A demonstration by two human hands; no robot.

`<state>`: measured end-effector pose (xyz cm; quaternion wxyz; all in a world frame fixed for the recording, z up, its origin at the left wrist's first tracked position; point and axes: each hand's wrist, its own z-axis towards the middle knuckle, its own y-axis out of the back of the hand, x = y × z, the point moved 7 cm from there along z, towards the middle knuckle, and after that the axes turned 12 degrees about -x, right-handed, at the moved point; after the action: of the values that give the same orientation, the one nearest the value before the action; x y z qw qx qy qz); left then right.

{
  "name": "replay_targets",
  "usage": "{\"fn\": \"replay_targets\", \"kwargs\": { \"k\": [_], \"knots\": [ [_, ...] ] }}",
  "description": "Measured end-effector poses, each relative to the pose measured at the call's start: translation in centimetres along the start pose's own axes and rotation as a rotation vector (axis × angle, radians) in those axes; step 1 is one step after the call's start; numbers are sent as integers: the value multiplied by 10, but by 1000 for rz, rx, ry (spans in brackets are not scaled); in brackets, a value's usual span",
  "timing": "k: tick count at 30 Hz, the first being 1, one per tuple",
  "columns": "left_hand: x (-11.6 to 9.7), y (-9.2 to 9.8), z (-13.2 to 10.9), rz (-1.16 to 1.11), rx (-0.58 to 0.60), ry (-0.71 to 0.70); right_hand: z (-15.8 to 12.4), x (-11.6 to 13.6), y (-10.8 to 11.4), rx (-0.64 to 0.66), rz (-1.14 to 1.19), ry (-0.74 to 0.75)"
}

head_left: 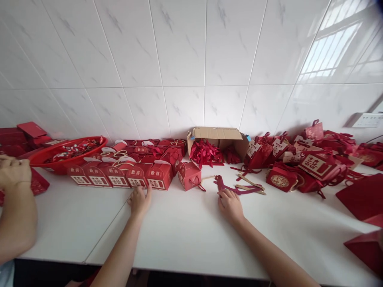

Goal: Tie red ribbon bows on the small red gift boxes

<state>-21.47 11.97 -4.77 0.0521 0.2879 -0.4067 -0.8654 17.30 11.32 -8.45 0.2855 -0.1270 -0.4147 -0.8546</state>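
Several small red boxes with white-and-red labels stand in a row, and my left hand (140,200) is at the front of the box (159,175) at the row's right end, fingers partly spread, nothing visible in it. One separate red box (190,175) with a cord stands to the right of the row. My right hand (230,204) rests on the lower end of a dark red ribbon strip (220,183), its fingers curled down onto it. More dark red and tan strips (249,189) lie just beyond that hand.
An open cardboard box (217,132) holding red ribbons stands by the wall. Red gift boxes (321,165) are piled at the right. A red basin (103,142) of wrapped items is at the left, near another person's hands (14,173). A power strip (366,120) is at the far right.
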Motion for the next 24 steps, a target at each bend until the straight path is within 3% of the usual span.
{"fn": "replay_targets", "kwargs": {
  "k": [4, 9, 16, 21, 24],
  "knots": [
    [-6, -15, -1, 34, 90, -69, 3, -6, 10, 16, 31, 42],
    [-8, -12, -9, 83, 124, -137, -3, 13, 22, 28, 134, 191],
    [-13, -9, -19, 140, 143, -208, -49, 51, 32, 159, 173, 375],
    [-13, -11, -23, 159, 158, -243, -60, 41, 43, 122, 21, 261],
    [-12, -12, -23, 178, 166, -247, -45, 31, 28, 206, -101, 201]
  ]
}}
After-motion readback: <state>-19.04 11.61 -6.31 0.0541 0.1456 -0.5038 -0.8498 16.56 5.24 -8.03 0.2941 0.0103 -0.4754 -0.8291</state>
